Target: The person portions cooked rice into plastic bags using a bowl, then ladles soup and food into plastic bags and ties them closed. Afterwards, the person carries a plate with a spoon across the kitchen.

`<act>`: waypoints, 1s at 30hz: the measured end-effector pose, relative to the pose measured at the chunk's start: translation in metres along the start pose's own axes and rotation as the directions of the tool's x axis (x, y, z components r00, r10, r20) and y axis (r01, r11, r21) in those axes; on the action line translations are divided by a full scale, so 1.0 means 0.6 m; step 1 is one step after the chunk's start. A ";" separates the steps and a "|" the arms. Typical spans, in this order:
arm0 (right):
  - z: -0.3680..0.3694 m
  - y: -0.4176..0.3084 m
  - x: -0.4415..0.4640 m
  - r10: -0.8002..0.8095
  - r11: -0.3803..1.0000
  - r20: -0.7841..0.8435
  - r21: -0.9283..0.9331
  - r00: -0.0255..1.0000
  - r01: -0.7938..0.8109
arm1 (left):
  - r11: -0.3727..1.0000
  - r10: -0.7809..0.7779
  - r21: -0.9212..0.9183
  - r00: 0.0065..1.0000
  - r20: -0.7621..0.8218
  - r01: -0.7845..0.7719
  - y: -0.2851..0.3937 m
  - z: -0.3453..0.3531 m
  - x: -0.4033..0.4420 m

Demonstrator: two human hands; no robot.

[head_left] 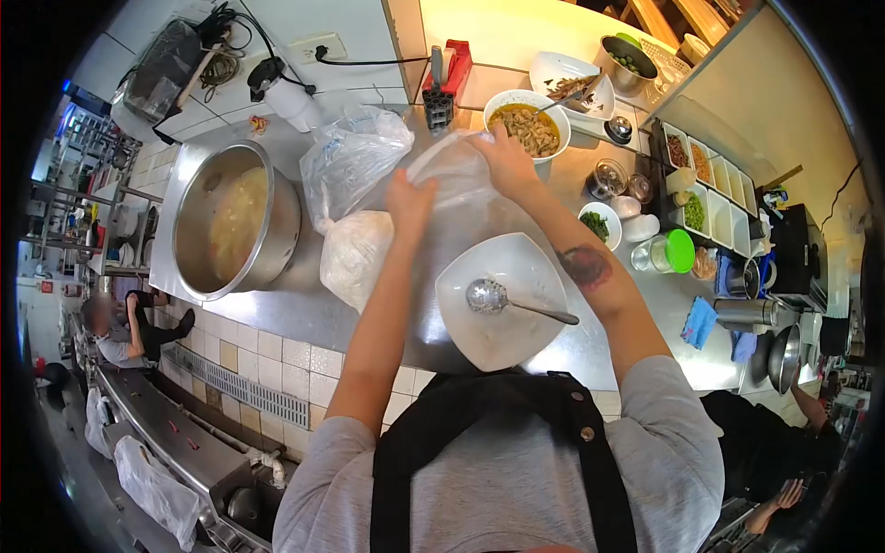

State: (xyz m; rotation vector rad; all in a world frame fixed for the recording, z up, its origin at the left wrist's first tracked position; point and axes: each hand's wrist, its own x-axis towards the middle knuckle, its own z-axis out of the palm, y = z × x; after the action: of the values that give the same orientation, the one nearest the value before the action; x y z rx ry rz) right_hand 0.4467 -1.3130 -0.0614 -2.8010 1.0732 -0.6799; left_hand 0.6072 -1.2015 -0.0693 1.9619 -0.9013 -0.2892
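Note:
A clear plastic bag (456,173) is stretched between my two hands above the steel counter. My left hand (412,205) is closed at its near left side, and my right hand (505,161) grips its far right end. Left of my left forearm sits a knotted bag filled with something whitish (354,258). More crumpled clear plastic bags (358,152) lie behind it. Nearer my body, a white square bowl (461,318) holds a metal serving spoon (489,297). Just beyond my right hand stands a round white bowl of food in yellowish liquid (530,129), with a utensil in it.
A large steel pot (281,221) of pale food stands at the left. Along the right are a green-lidded jar (666,252), a small bowl of greens (599,224) and white ingredient trays (719,221). One person (120,332) sits at the far left; another (774,452) is at the lower right.

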 end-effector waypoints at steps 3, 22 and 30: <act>0.013 0.086 0.047 -0.357 0.909 0.126 0.277 0.926 0.313 | 0.998 -0.051 0.041 0.998 0.024 0.050 -0.003 0.029 -0.021; -0.116 0.305 0.077 0.002 0.943 0.150 -0.328 0.989 0.048 | 0.967 -0.252 0.003 0.956 -0.149 0.255 -0.005 0.124 -0.077; -0.160 0.288 0.034 0.016 0.929 0.186 -0.365 0.982 0.054 | 0.966 -0.258 -0.048 0.947 -0.190 0.253 -0.020 0.115 -0.076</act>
State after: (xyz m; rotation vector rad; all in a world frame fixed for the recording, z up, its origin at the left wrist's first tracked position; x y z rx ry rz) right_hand 0.3120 -1.4474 -0.0042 -3.1086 1.2510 -0.2227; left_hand 0.5448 -1.2114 -0.1238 2.0456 -0.5155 -0.2492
